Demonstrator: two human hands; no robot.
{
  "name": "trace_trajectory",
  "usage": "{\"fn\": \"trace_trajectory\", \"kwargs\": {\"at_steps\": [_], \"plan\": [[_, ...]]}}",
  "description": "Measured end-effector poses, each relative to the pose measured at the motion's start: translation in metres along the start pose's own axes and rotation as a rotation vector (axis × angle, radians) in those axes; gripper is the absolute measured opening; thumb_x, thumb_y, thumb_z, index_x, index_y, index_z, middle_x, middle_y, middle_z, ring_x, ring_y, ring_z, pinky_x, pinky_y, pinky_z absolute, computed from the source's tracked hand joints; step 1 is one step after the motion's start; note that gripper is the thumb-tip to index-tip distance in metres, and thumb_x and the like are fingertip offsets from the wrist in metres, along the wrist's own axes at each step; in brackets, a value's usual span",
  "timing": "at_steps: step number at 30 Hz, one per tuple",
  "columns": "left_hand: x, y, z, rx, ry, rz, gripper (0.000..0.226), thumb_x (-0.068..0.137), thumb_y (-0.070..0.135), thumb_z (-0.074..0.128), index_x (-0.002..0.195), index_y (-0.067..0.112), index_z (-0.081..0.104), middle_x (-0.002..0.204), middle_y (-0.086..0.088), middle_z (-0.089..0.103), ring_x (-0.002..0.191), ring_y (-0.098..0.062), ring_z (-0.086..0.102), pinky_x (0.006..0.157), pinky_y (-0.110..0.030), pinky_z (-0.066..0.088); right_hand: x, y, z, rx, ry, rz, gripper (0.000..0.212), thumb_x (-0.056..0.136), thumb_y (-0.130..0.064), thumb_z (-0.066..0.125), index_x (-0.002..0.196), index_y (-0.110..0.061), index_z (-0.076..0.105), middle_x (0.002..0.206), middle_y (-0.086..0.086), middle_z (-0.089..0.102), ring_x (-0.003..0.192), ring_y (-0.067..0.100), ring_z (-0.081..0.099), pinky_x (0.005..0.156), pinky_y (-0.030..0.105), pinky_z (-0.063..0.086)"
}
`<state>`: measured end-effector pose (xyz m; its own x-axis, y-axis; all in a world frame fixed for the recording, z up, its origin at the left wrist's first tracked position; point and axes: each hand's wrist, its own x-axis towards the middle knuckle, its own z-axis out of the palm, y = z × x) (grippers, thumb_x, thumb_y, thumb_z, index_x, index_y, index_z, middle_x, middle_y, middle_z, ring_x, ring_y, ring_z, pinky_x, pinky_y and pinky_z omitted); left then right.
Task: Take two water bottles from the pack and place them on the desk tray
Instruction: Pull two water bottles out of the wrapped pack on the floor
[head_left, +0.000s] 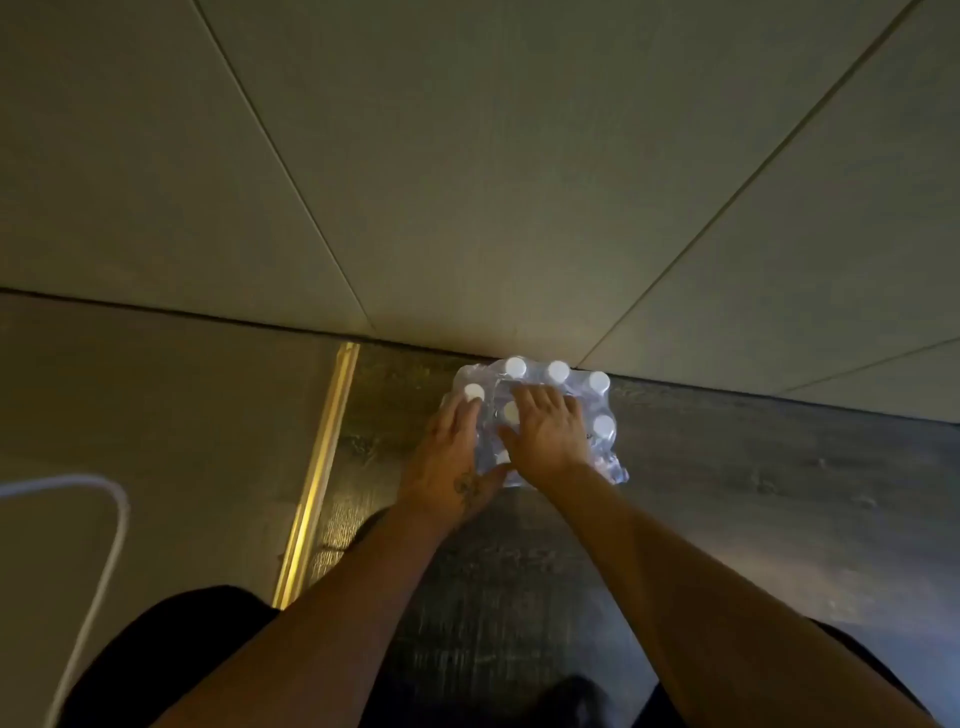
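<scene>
Dark-clad legs (171, 665) stand on the floor (727, 493). Both hands lie spread flat on the pack (597, 415) at the floor's far edge against the wall (467, 182): left hand (453, 457) by a cap (474, 392), right hand (545, 431) mid-top, neither gripping

Both hands (457, 457) (545, 431) reach forward, fingers (540, 397) spread.

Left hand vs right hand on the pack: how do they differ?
Position: the left hand lies at the left edge of the pack, fingers by a corner cap; the right hand lies across the pack's middle.
Look: the left hand has a dark mark on its back; the right hand shows none.
Spread: the right hand's fingers are splayed; the left hand's are closer together.
Shared: both bare, palm down on the wrapped pack, no bottle lifted.
</scene>
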<state>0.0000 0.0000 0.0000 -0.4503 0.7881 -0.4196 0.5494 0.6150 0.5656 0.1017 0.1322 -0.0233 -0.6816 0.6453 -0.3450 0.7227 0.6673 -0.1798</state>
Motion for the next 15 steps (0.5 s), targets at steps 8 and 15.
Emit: {"fn": "trace_trajectory", "kwargs": {"at_steps": [8,15], "plan": [[0.013,-0.011,0.01,-0.022,0.037,0.051,0.105,0.092,0.061,0.073,0.172,0.024,0.018,0.184,0.0,0.003,0.167,-0.031,0.016,0.126,-0.053,0.042,0.009,0.005,0.017,-0.062,0.087,-0.016,0.048,0.103,-0.055,0.056,0.141,-0.026,0.059,0.141,0.001,0.065,0.133,0.025,0.059,0.117,0.045,0.036],[0.01,-0.007,0.008,-0.072,0.042,0.039,0.108,0.093,0.062,0.073,0.173,0.023,0.014,0.183,-0.002,0.004,0.167,-0.031,0.017,0.126,-0.054,0.042,0.007,0.006,0.007,-0.056,0.088,-0.058,0.048,0.099,-0.052,0.065,0.136,-0.022,0.059,0.133,0.004,0.07,0.123,0.026,0.067,0.111,0.045,0.045]]}}
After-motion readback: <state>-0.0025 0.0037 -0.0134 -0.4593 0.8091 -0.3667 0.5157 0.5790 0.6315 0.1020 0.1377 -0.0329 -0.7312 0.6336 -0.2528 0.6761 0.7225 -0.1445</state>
